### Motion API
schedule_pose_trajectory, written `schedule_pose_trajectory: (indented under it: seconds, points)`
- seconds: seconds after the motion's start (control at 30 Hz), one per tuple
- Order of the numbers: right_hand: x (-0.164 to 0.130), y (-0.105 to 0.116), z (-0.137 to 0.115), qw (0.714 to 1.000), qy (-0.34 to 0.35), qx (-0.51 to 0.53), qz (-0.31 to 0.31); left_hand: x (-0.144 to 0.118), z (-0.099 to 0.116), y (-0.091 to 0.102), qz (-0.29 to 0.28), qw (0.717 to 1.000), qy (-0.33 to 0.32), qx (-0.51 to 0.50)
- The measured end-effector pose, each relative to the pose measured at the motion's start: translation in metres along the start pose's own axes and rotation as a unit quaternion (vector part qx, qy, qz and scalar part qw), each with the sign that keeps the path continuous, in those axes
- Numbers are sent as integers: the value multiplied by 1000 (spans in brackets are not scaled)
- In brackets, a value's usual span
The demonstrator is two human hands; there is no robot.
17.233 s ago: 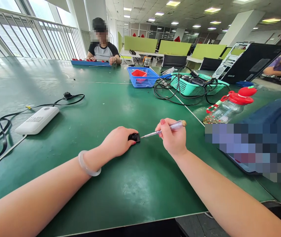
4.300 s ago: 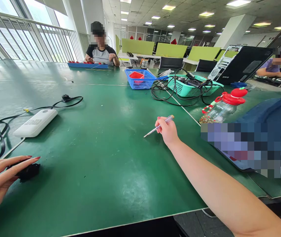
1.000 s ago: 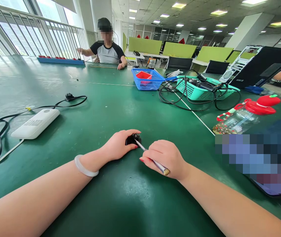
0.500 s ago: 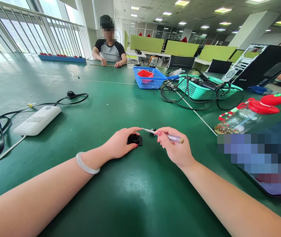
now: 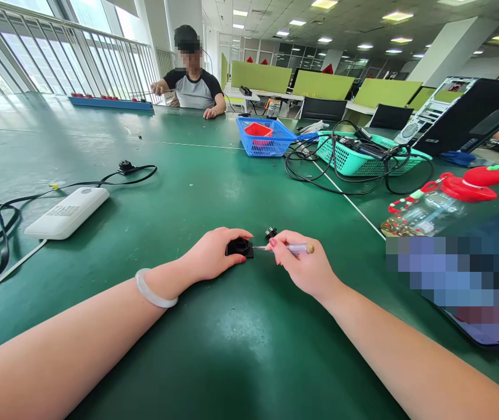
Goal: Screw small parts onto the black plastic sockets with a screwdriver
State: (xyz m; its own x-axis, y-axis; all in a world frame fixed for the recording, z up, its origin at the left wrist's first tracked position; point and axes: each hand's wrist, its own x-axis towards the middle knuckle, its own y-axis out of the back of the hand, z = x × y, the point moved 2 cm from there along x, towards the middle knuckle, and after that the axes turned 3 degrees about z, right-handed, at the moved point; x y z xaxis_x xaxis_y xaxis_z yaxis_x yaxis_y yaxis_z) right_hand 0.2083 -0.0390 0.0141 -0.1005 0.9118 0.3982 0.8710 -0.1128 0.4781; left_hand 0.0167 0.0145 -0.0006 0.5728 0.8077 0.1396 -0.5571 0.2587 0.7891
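Observation:
My left hand (image 5: 214,252) grips a small black rectangular part (image 5: 241,249) on the green table, thumb at its near edge and fingers at its far edge. Its exact kind I cannot make out. In my right hand (image 5: 304,261) is a screwdriver (image 5: 295,248) with a clear purplish handle, held nearly level and pointing left. The thin shaft's tip meets the right edge of the black part. Just beyond my right fingertips lies a little black piece with metal prongs (image 5: 271,233), partly covered by the hand.
A white power strip (image 5: 72,213) with black cable lies at left. Farther back stand a blue basket (image 5: 267,146) and a teal basket (image 5: 345,160) with cables. A red-lidded bottle (image 5: 433,210) is at right. Across the table (image 5: 188,175) sits a person (image 5: 194,90).
My right hand has brought the screwdriver tip down from near my left fingertips to the black part's right edge. The person opposite has raised an arm toward the blue strip.

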Motion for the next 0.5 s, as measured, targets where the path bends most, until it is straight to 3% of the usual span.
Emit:
schedule_pose_trajectory:
  seconds: [0.13, 0.2, 0.27, 0.37, 0.5]
  points:
    - [-7, -7, -15, 981, 145, -103, -84, -1, 0, -1, 2, 1000, -3, 10]
    - [-9, -8, -18, 976, 167, -107, -92, -1, 0, -1, 3, 1000, -4, 12]
    - [-8, -5, -17, 987, 131, -72, -52, -1, 0, 0, 4, 1000, 0, 14]
    - [-4, 0, -8, 1000, 5, 9, 8, -1, -1, 0, -1, 1000, 0, 14]
    - [1, 1, 2, 990, -114, 85, 4, 0, 0, 0, -7, 1000, 0, 11]
